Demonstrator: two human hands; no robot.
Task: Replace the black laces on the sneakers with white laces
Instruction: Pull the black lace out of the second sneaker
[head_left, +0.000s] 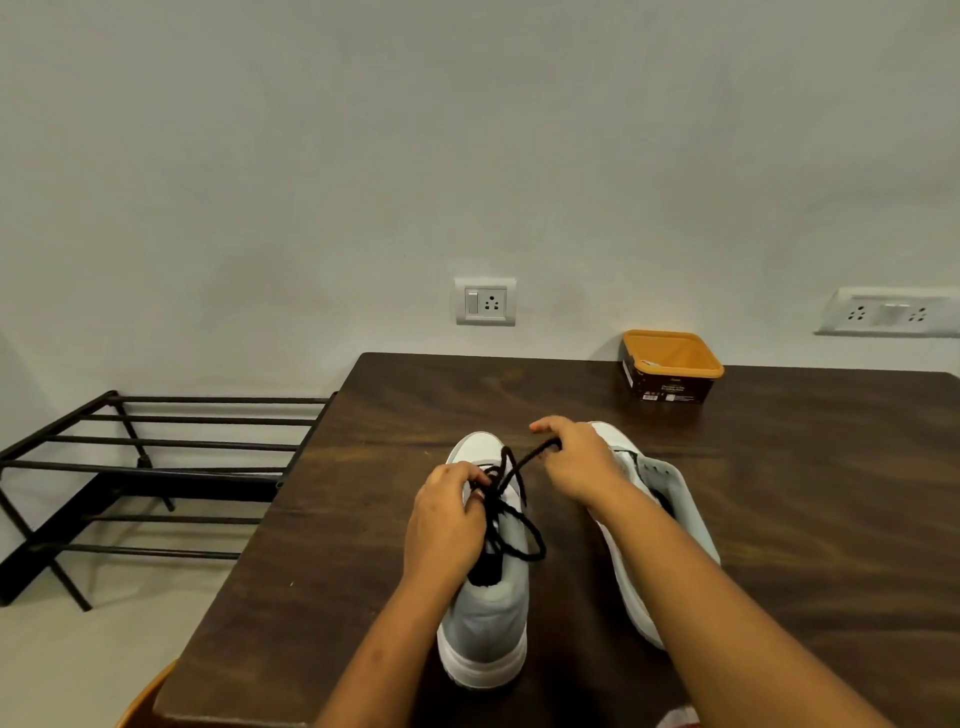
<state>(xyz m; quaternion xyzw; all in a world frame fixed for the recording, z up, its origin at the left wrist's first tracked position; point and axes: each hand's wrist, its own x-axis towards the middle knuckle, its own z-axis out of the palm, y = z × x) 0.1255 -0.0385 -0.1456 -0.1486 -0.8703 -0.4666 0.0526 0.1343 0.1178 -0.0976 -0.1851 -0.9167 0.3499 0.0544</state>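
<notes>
One orange tub (669, 388) beyond the right sneaker (684, 493).

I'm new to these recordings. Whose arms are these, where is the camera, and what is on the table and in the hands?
There is no machine here. A person works with bare hands, and the single picture comes from a wide-angle camera worn on their head, looking forward and down.

On the dark brown wooden table stand a white-and-grey sneaker under the hands, a second white-and-grey sneaker to its right, and an orange-and-brown box near the wall.

The left hand pinches the black lace on the first sneaker. The right hand grips a strand of that lace.

A black metal rack stands left of the table.
</notes>
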